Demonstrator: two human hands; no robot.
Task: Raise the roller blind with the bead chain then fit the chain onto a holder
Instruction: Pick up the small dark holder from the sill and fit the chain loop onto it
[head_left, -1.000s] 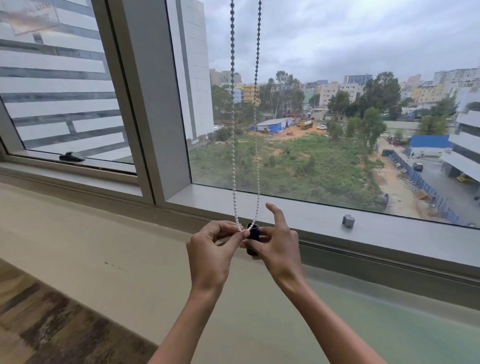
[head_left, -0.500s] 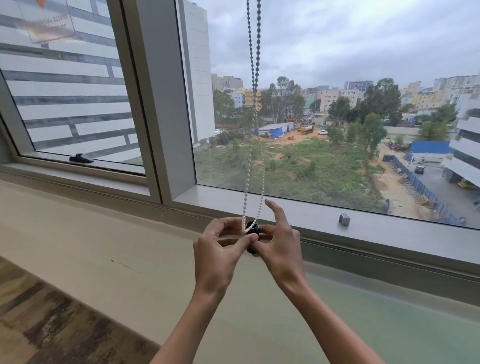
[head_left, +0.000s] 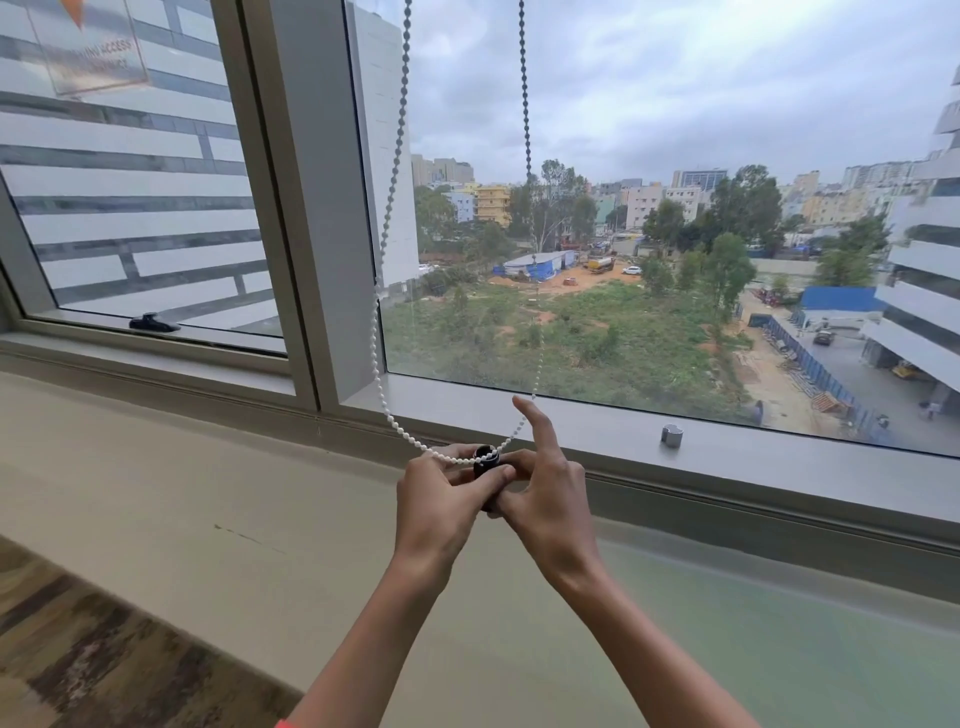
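Observation:
A white bead chain (head_left: 375, 332) hangs as a loop from above the window, its two strands spread wide apart. The bottom of the loop runs through the top of a small black holder (head_left: 486, 460). My left hand (head_left: 439, 506) pinches the holder from the left, thumb across its front. My right hand (head_left: 550, 499) grips it from the right, index finger pointing up. The holder's lower part is hidden between my fingers. The blind itself is out of view above.
A wide beige sill (head_left: 182, 499) runs below the grey window frame (head_left: 311, 208). A small metal knob (head_left: 671, 435) stands on the frame ledge at right. A black window latch (head_left: 153, 323) sits on the left pane's frame.
The chain's two strands, close together before, have swung far apart, the left strand bowing out to the left. My hands and the holder stay at about the same spot.

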